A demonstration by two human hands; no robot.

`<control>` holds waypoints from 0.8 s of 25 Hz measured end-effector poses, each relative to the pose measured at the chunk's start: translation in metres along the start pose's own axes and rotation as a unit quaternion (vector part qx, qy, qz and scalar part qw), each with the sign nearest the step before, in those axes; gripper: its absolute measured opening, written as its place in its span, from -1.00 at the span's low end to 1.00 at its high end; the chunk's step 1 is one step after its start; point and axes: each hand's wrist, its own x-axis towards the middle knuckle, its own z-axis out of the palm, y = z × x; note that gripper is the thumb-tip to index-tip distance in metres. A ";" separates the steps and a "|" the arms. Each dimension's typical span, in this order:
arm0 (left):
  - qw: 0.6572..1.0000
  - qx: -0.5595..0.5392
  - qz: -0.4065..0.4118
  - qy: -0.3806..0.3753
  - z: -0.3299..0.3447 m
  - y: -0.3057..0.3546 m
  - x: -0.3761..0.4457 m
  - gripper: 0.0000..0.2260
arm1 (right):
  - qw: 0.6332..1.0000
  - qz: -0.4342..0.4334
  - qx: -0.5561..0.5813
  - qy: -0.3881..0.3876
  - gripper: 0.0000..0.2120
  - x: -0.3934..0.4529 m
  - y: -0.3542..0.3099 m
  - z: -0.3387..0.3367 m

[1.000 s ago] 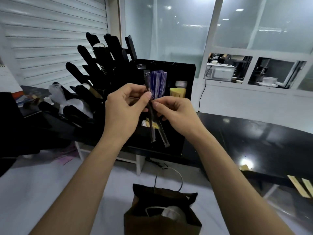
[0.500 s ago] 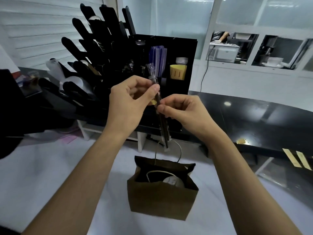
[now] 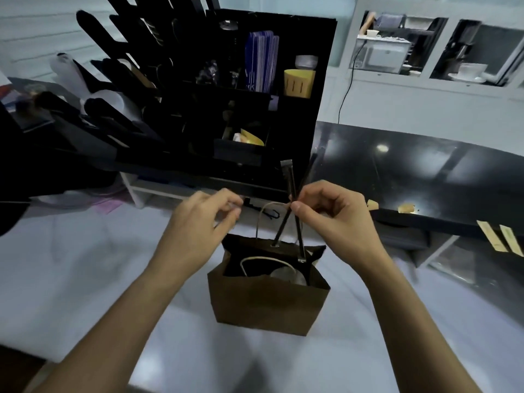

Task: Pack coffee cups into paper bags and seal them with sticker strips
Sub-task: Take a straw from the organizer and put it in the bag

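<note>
Two desk (image 3: 85, 279) levels carry everything: a black organiser rack (image 3: 215, 89) looms behind the open paper bag (image 3: 266, 304), cup lid (image 3: 286, 275) inside. Right hand (image 3: 337, 219) pinches two wrapped straws (image 3: 292, 191), crossed above the bag's mouth; left hand (image 3: 204, 217), blurred, its fingers loosely curled, apparently holding nothing.
</note>
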 end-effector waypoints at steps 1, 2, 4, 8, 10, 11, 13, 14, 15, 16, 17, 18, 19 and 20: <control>0.999 0.045 0.007 -0.012 0.005 -0.004 -0.006 -0.89 | 1.000 0.007 -0.003 0.014 -0.93 -0.006 0.004 0.001; 0.996 0.077 0.008 -0.033 0.009 -0.007 -0.011 -0.90 | 1.000 0.014 -0.005 0.024 -0.92 -0.010 0.007 0.002; 0.991 0.108 0.005 -0.076 0.018 -0.012 -0.017 -0.90 | 0.999 0.022 -0.007 0.026 -0.90 -0.018 0.013 0.004; 0.984 0.110 -0.007 -0.139 0.031 -0.020 -0.025 -0.76 | 0.999 0.010 -0.049 0.013 -0.91 -0.028 0.020 0.014; 0.975 0.121 -0.028 -0.184 0.035 -0.026 -0.028 -0.64 | 0.997 0.014 -0.078 -0.002 -0.88 -0.030 0.024 0.020; 0.971 0.120 -0.036 -0.203 0.036 -0.030 -0.028 -0.58 | 0.995 0.018 -0.095 -0.014 -0.85 -0.031 0.026 0.023; 0.964 0.108 -0.054 -0.236 0.035 -0.034 -0.028 -0.45 | 0.991 0.027 -0.128 -0.038 -0.85 -0.033 0.031 0.028; 0.961 0.101 -0.064 -0.251 0.035 -0.036 -0.028 -0.37 | 0.987 0.026 -0.148 -0.049 -0.87 -0.034 0.034 0.031; 0.957 0.094 -0.074 -0.266 0.034 -0.037 -0.028 -0.29 | 0.983 0.017 -0.174 -0.060 -0.91 -0.034 0.036 0.033; 0.953 0.086 -0.085 -0.278 0.033 -0.038 -0.028 -0.21 | 0.976 0.002 -0.206 -0.072 -0.92 -0.033 0.038 0.035; 0.950 0.077 -0.094 -0.288 0.032 -0.039 -0.029 -0.14 | 0.966 -0.014 -0.242 -0.087 -0.91 -0.032 0.040 0.037; 0.948 0.067 -0.102 -0.294 0.032 -0.040 -0.030 -0.08 | 0.954 -0.024 -0.280 -0.106 -0.88 -0.030 0.043 0.039; 0.947 0.056 -0.107 -0.298 0.031 -0.040 -0.031 -0.04 | 0.939 -0.029 -0.319 -0.126 -0.86 -0.028 0.044 0.042; 0.946 0.045 -0.110 -0.300 0.031 -0.041 -0.032 0.00 | 0.921 -0.031 -0.359 -0.146 -0.84 -0.026 0.046 0.045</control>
